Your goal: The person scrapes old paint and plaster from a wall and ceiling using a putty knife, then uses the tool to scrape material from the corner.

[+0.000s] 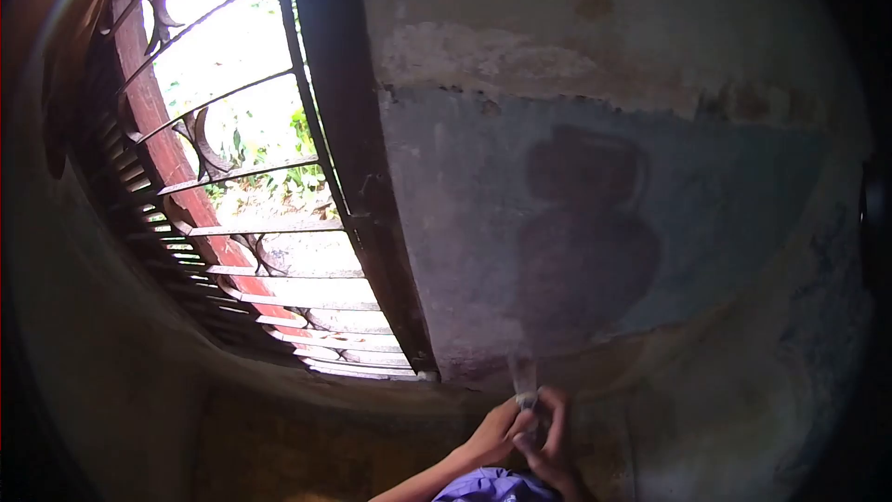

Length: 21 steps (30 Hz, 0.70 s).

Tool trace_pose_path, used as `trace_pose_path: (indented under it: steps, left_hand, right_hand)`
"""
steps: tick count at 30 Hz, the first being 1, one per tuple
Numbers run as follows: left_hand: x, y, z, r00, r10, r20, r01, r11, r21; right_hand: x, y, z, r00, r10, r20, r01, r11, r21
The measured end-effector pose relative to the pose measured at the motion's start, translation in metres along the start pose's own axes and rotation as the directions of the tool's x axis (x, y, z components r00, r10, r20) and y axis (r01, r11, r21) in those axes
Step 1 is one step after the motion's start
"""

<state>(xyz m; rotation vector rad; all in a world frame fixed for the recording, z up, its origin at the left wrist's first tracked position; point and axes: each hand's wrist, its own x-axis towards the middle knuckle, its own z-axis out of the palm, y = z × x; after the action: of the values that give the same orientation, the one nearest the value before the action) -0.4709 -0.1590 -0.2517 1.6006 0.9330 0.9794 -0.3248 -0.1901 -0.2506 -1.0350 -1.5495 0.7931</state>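
At the bottom of the view, my left hand and my right hand meet close together around a small pale object, which looks like a clear narrow thing sticking up between the fingers. Both hands have their fingers closed on it. What the object is cannot be told in the dim light. A purple cloth or sleeve lies just below the hands.
A worn plaster wall with a faded blue patch and a dark shadow stands straight ahead. A barred iron window grille fills the left, with bright greenery outside. A dark frame post separates window and wall.
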Motion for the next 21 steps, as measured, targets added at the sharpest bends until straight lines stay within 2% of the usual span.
trace_pose_path:
  steps: [1,2,5,6,7,9,10,13,14,17,18,20,21]
  left_hand:
    - [-0.010,-0.015,0.003,0.997,0.072,-0.003,-0.072,0.996,-0.057]
    - [-0.021,-0.020,0.004,0.999,0.048,0.017,-0.047,0.996,-0.070]
    - [-0.036,-0.042,-0.004,0.998,-0.055,0.028,0.059,0.985,-0.163]
    - [-0.037,-0.034,-0.012,0.999,-0.041,0.016,0.043,0.990,-0.135]
    - [-0.037,-0.026,-0.022,0.999,-0.022,0.024,0.024,0.996,-0.084]
    - [-0.039,-0.012,-0.043,0.999,0.016,0.044,-0.017,1.000,0.013]
    - [-0.039,-0.008,-0.057,0.995,0.037,0.097,-0.041,0.998,0.047]
    - [-0.046,0.025,-0.087,0.975,-0.088,0.205,0.089,0.996,0.004]
    - [-0.051,0.014,-0.090,0.978,-0.030,0.206,0.026,0.999,0.025]
    - [-0.064,0.052,-0.089,0.997,0.017,0.078,0.012,0.935,-0.354]
    - [-0.070,0.036,-0.093,0.992,0.009,0.124,0.026,0.961,-0.274]
    - [-0.074,0.033,-0.098,0.995,0.058,0.076,-0.035,0.962,-0.269]
    - [-0.076,0.033,-0.099,0.995,0.083,0.049,-0.067,0.961,-0.269]
  right_hand:
    - [-0.011,0.013,0.009,0.996,0.039,0.086,-0.042,0.998,0.036]
    - [-0.015,-0.004,0.018,0.989,0.063,0.137,-0.078,0.991,0.107]
    - [-0.024,0.018,0.024,0.946,0.121,0.302,-0.187,0.962,0.200]
    - [-0.015,0.010,0.024,0.942,0.058,0.331,-0.113,0.983,0.148]
    - [-0.006,0.001,0.023,0.886,0.193,0.422,-0.272,0.953,0.135]
    - [0.008,-0.011,0.018,0.691,0.426,0.585,-0.561,0.826,0.061]
    - [0.015,-0.010,0.018,0.665,0.459,0.590,-0.561,0.827,-0.010]
    - [0.044,-0.044,0.017,0.835,0.145,0.531,-0.173,0.985,0.003]
    - [0.048,-0.053,0.022,0.873,0.091,0.478,-0.134,0.989,0.055]
    - [0.044,-0.052,0.038,0.931,0.018,0.364,-0.066,0.991,0.118]
    - [0.038,-0.053,0.041,0.931,0.136,0.339,-0.195,0.970,0.147]
    - [0.025,-0.057,0.042,0.886,0.362,0.290,-0.431,0.875,0.223]
    - [0.020,-0.056,0.044,0.907,0.370,0.200,-0.405,0.895,0.185]
